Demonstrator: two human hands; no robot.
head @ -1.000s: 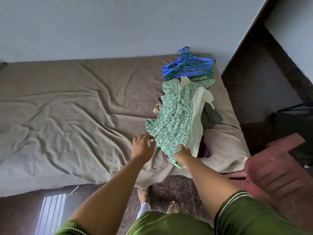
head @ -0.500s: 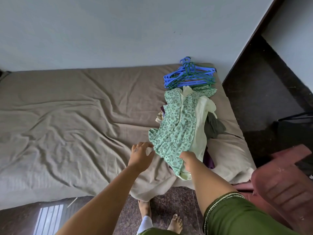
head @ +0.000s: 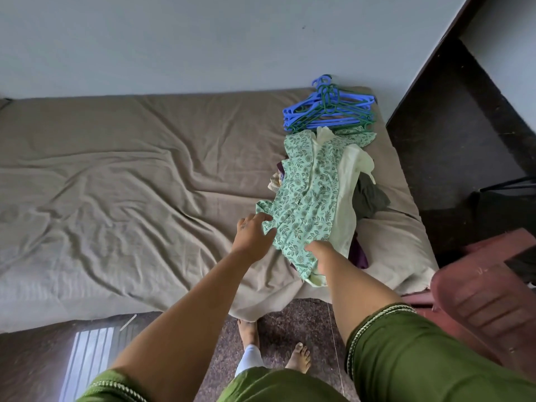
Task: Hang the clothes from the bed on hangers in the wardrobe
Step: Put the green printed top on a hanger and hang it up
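On the bed's (head: pixel 116 169) right end, the top (head: pixel 304 195) lies on the clothes pile, long axis running away from the person toward the hangers (head: pixel 327 111) beyond. Left hand (head: pixel 253 235): fingers loosely spread, tips touching the top's near-left corner, gripping nothing. Right hand (head: pixel 320 248): at the near hem, fingers hidden under fabric; grip cannot be confirmed. Both hands reach it about equally.
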